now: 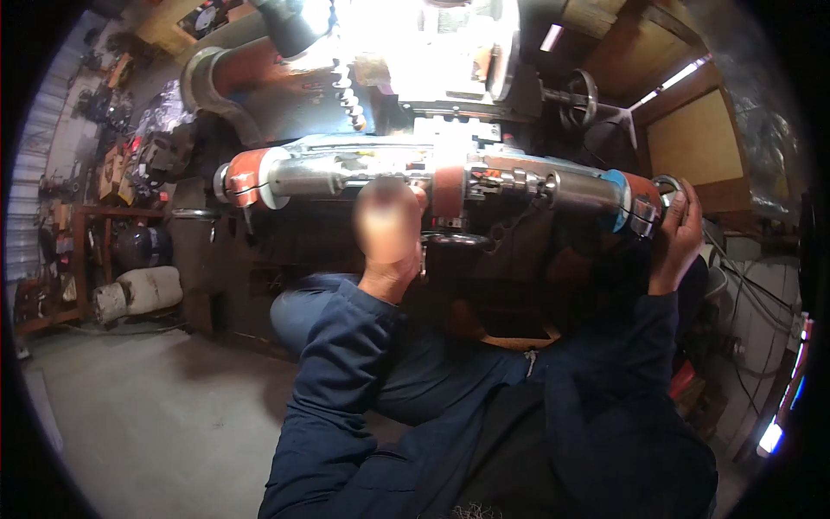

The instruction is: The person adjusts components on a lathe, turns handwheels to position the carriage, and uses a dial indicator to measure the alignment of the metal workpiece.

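In the head view, the long metal bar assembly (448, 192) runs left to right, just beyond the left hand (389, 233), its blurred fingers unreadable; the right hand (678, 232) lays fingers on the right-end metal ring (669, 183), grip unclear.

To your left spreads a grey concrete floor (173, 389); along its left edge you have a rust-brown metal rack (84, 259) and a corrugated metal wall (43, 164). Past its right edge, cables (742, 275) hang before a pale wall (772, 303), below wooden panels (699, 143). Glaring white light (424, 43) floods ahead of you.
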The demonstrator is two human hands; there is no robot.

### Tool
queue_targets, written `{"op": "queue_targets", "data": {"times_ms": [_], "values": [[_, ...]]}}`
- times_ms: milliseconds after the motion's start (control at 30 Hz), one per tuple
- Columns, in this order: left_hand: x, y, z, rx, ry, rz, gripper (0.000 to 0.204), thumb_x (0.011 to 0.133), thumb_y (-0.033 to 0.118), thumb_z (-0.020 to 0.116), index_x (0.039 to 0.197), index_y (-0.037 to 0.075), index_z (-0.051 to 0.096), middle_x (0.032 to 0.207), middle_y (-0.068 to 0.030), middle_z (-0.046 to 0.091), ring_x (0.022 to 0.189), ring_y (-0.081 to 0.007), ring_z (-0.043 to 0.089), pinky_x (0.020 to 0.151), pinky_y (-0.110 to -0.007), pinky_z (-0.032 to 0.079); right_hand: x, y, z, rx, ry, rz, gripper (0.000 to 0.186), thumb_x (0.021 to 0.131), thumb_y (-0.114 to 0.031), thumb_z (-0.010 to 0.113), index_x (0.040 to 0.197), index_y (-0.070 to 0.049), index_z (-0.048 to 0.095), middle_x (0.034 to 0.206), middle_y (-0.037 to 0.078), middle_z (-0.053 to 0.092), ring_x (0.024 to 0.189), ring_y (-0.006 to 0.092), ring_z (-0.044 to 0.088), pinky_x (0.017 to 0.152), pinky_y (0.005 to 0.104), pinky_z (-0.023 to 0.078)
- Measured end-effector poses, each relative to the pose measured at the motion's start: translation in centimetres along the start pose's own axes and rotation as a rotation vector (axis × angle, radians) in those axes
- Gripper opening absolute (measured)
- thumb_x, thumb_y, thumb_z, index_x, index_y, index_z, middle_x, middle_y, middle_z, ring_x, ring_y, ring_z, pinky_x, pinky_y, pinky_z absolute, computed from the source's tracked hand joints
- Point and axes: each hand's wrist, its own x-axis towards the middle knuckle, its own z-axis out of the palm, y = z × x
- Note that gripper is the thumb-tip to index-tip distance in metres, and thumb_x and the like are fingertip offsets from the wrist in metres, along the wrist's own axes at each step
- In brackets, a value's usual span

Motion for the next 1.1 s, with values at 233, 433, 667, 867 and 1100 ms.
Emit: {"op": "queue_targets", "data": {"times_ms": [233, 433, 667, 867, 1100], "values": [[-0.1, -0.4, 0.0, 0.008, 0.006, 0.026, 0.042, 0.084, 0.02, 0.084, 0.117, 0.004, 0.063, 0.11, -0.0032, 0.07, 0.101, -0.0128, 0.066, 0.094, -0.028, 0.051, -0.1, 0.6, -0.1, 0.034, -0.019, 0.05, 0.039, 0.104, -0.029, 0.052, 0.128, -0.001, 0.064, 0.12, 0.017, 0.07, 0.109, 0.0264, 0.067, 0.094, 0.0349, 0.052], [-0.2, 0.4, 0.6, 0.004, -0.034, 0.027, 0.044, 0.084, 0.021, 0.084, 0.119, 0.002, 0.064, 0.112, -0.0043, 0.07, 0.104, -0.013, 0.065, 0.098, -0.03, 0.049, 0.0, 0.8, 0.0, -0.003, -0.016, 0.027, 0.039, 0.105, -0.029, 0.052, 0.128, -0.001, 0.064, 0.119, 0.017, 0.07, 0.108, 0.0263, 0.068, 0.093, 0.0354, 0.052], [-0.2, 0.3, 0.5, -0.006, -0.051, 0.026, 0.046, 0.084, 0.02, 0.084, 0.121, 0.001, 0.064, 0.113, -0.0044, 0.071, 0.104, -0.0133, 0.065, 0.098, -0.03, 0.048, 0.1, 0.7, 0.0, 0.027, -0.014, 0.044, 0.036, 0.103, -0.028, 0.053, 0.126, -0.003, 0.066, 0.119, 0.017, 0.071, 0.107, 0.0272, 0.069, 0.091, 0.0361, 0.054], [-0.1, 0.1, 0.1, 0.01, -0.037, 0.02, 0.041, 0.084, 0.02, 0.084, 0.115, 0.002, 0.064, 0.11, -0.0043, 0.071, 0.101, -0.0129, 0.066, 0.096, -0.029, 0.05, 0.0, 0.4, 0.0, 0.018, -0.01, 0.034, 0.036, 0.104, -0.028, 0.053, 0.126, -0.003, 0.066, 0.119, 0.017, 0.071, 0.107, 0.0266, 0.069, 0.092, 0.0356, 0.054], [-0.2, 0.2, 0.5, -0.008, -0.017, 0.033, 0.043, 0.083, 0.021, 0.085, 0.115, 0.002, 0.064, 0.109, -0.0053, 0.071, 0.101, -0.0136, 0.067, 0.096, -0.03, 0.05, 0.0, 0.4, 0.0, 0.024, -0.013, 0.037, 0.038, 0.104, -0.029, 0.052, 0.127, -0.002, 0.065, 0.12, 0.017, 0.07, 0.108, 0.0265, 0.069, 0.093, 0.0357, 0.053]]}}
